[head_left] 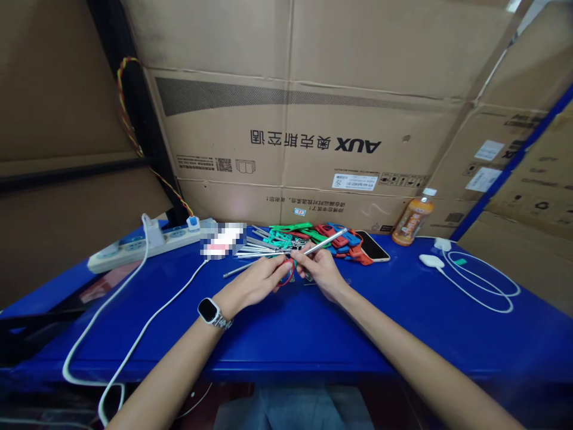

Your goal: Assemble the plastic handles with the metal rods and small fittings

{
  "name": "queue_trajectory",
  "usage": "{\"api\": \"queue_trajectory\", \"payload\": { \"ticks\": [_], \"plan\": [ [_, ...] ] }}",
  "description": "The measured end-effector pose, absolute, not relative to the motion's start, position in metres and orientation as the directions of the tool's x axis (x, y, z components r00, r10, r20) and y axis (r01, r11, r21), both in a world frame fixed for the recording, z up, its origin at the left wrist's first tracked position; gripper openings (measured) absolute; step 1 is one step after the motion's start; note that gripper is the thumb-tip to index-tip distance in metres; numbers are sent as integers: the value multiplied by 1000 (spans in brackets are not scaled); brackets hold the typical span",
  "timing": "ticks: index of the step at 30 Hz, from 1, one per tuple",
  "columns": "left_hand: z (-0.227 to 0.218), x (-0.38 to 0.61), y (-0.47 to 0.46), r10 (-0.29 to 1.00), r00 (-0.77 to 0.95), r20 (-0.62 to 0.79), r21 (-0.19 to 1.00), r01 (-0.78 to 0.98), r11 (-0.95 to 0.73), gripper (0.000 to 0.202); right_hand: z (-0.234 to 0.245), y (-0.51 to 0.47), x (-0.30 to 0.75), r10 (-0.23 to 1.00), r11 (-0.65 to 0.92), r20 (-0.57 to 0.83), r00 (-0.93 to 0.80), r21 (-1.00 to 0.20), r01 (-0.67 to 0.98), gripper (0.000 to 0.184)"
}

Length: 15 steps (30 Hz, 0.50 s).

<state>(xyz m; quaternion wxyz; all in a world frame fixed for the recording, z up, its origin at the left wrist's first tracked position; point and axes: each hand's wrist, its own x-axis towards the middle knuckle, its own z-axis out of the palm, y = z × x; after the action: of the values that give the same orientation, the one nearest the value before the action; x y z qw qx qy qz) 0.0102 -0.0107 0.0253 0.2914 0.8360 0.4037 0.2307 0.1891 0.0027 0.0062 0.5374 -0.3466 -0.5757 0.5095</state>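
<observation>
My right hand (324, 272) is closed around a silver metal rod (330, 239), which slants up to the right above the table. Close beside it, my left hand (257, 280), with a watch (208, 310) on its wrist, pinches a red curved plastic piece (289, 277). Fingers hide where this piece meets the rod. A thin grey rod (237, 270) shows left of my left hand; whether it joins the held rod I cannot tell. Just beyond my hands lie several loose silver rods (249, 248), green plastic pieces (290, 227) and a heap of red and blue plastic pieces (342, 237).
On the blue table (286, 340), a phone (375, 246) and an orange drink bottle (412, 218) stand toward the back right. A white charger cable (486, 301) coils at right. A power strip (134, 246) sits at left, with white cables (168, 304). Cardboard (286, 107) walls the back.
</observation>
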Motion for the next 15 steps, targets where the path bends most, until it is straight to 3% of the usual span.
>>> {"api": "queue_trajectory", "payload": {
  "ticks": [2,5,15],
  "plan": [
    [25,11,-11,812,576,93,784,461,-417,52,5,3,190,944,232,261,-201,-960,-156,39],
    [22,11,-10,805,587,83,852,378,-364,53,2,2,193,935,231,281,-218,-945,-231,36],
    [15,17,-13,847,518,114,848,393,-355,53,1,2,192,937,302,321,-140,-943,-140,42]
  ]
}}
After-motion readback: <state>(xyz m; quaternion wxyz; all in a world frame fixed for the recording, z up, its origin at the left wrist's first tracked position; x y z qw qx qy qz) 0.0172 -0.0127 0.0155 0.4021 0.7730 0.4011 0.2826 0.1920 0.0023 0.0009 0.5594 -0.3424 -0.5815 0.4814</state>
